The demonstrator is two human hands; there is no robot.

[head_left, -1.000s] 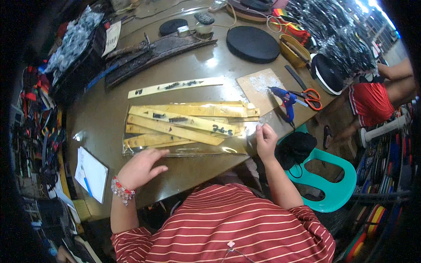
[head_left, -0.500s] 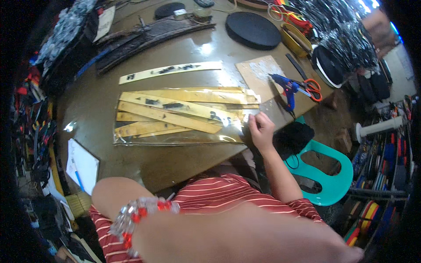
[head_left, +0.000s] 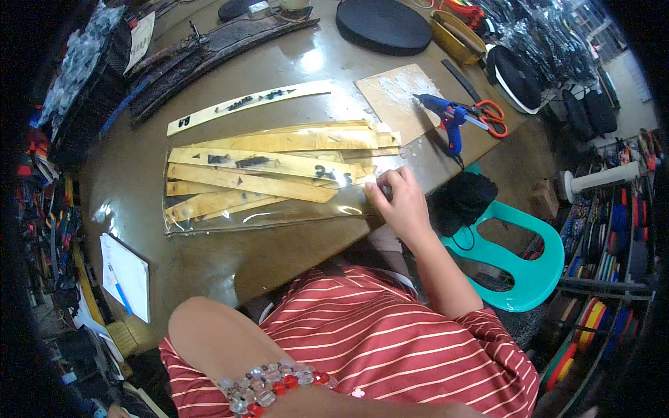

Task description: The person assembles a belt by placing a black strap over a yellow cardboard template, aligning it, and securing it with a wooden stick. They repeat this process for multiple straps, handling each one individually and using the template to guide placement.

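Note:
My right hand (head_left: 404, 209) rests at the right end of a clear plastic sleeve (head_left: 279, 224). Its fingers are curled with the thumb close to the index finger; whatever lies between them, if anything, is hidden. Several long, flat yellowish strips (head_left: 258, 182) lie crossed over each other in the sleeve, some with black marks. Beyond it, a single pale strip (head_left: 279, 97) lies apart. My left hand (head_left: 397, 409) shows only as a sliver past the bead bracelet (head_left: 268, 390) at the lower edge. Its fingers are out of sight.
A blue glue gun (head_left: 446, 118) lies on a glue-stained board (head_left: 376, 87), beside orange-handled scissors (head_left: 495, 118). A black webbing roll (head_left: 383, 26) is behind. A notebook with a pen (head_left: 132, 279) lies at left. A green stool (head_left: 550, 258) stands off the table's right edge.
My left arm has dropped toward the lower edge, uncovering more of the striped shirt. My right hand has moved slightly left, closer against the sleeve. The view has shifted a little.

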